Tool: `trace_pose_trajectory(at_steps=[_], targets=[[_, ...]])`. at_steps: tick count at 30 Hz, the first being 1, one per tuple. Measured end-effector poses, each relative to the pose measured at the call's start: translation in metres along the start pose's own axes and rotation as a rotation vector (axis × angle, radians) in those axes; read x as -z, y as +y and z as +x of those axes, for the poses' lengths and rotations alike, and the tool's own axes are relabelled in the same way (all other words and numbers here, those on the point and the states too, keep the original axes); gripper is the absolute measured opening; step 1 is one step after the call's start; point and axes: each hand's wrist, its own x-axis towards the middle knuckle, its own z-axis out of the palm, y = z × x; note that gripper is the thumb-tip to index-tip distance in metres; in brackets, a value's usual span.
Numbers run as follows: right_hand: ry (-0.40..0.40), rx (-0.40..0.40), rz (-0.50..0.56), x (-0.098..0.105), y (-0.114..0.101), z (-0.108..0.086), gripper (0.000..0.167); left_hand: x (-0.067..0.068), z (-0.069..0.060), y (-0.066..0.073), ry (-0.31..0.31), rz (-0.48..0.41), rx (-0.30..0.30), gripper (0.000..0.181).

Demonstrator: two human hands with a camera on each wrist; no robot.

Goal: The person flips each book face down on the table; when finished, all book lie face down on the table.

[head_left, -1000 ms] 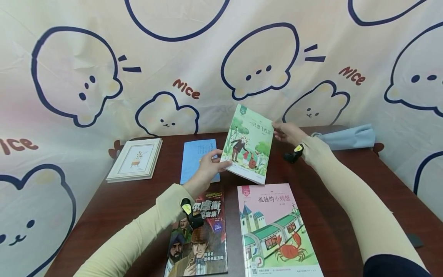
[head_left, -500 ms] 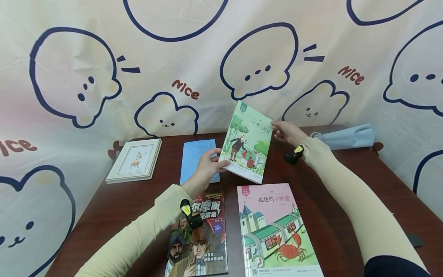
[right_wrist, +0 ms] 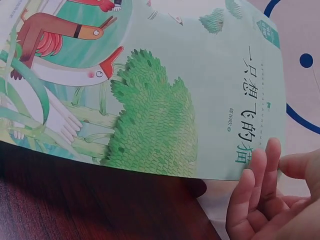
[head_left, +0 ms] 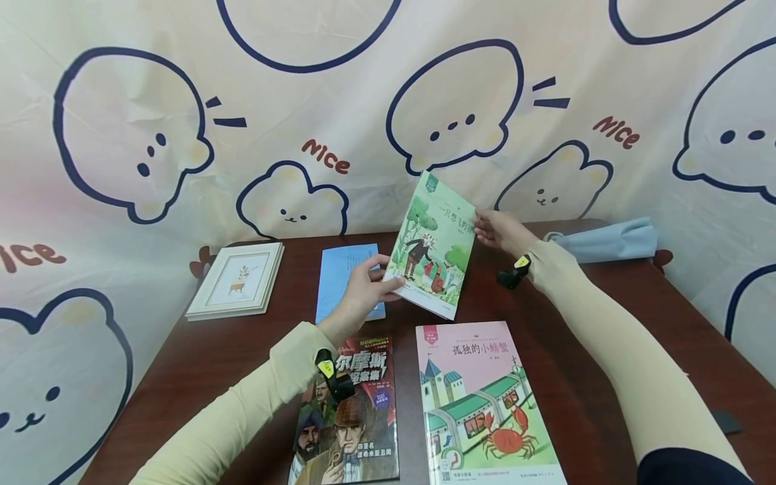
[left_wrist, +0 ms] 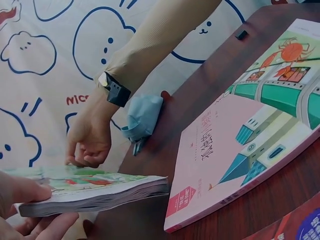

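In the head view, a green picture book (head_left: 439, 236) is held up tilted above the table, its illustrated cover facing me. My left hand (head_left: 364, 289) grips its lower left corner, thumb on the cover and fingers underneath. At the upper right corner, my right hand (head_left: 503, 229) pinches the edge. The right wrist view shows its fingers (right_wrist: 256, 180) over the cover's corner and the thumb at the edge. From the left wrist view, the book's page edges (left_wrist: 100, 200) look closed. Below it lies a pink picture book (head_left: 467, 364) with a crab on its cover.
A dark detective book (head_left: 370, 417) lies beneath my left forearm, beside the pink one. Behind my left hand is a blue booklet (head_left: 339, 276). White picture frames (head_left: 209, 303) lie at the back left, a light blue pouch (head_left: 612, 240) at the back right. A patterned curtain (head_left: 364, 108) hangs behind.
The green book has shifted slightly up and left, its lower edge rising away from the pink book. My right hand's fingers have moved left over the book's edge. The left hand keeps its grip.
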Motion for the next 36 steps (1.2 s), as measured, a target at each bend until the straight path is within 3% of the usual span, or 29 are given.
trace_pose_trajectory(at_steps=[16, 23, 26, 36], targets=[[-0.042, 0.04, -0.082, 0.002, -0.002, 0.002, 0.037, 0.002, 0.002, 0.007, -0.004, 0.097, -0.062, 0.028], [-0.065, 0.04, -0.102, 0.001, -0.007, 0.004, 0.07, 0.004, 0.004, 0.015, -0.012, 0.151, -0.111, 0.028], [-0.072, 0.033, -0.1, 0.001, -0.007, 0.005, 0.077, 0.004, 0.005, 0.015, -0.018, 0.151, -0.115, 0.027], [-0.063, 0.021, -0.091, 0.002, -0.004, 0.007, 0.06, 0.003, 0.005, 0.015, -0.025, 0.16, -0.12, 0.027]])
